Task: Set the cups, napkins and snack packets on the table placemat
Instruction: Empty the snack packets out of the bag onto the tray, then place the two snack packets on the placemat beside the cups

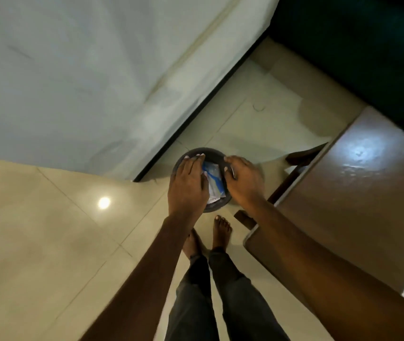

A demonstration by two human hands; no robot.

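I hold a dark round bowl (pixel 210 151) in front of me, above the floor, with both hands. My left hand (pixel 188 184) lies over its left rim, fingers curled on the edge. On the right rim sits my right hand (pixel 244 182), gripping it. Inside the bowl lie white and blue packets (pixel 213 177), partly hidden by my hands. No cups, napkins or placemat show in this view.
A glossy brown wooden table (pixel 343 193) stands at the right, its corner close to my right forearm. A bed with a white sheet (pixel 85 70) fills the upper left. Beige floor tiles (pixel 36 230) lie below, with my bare feet (pixel 221 230) under the bowl.
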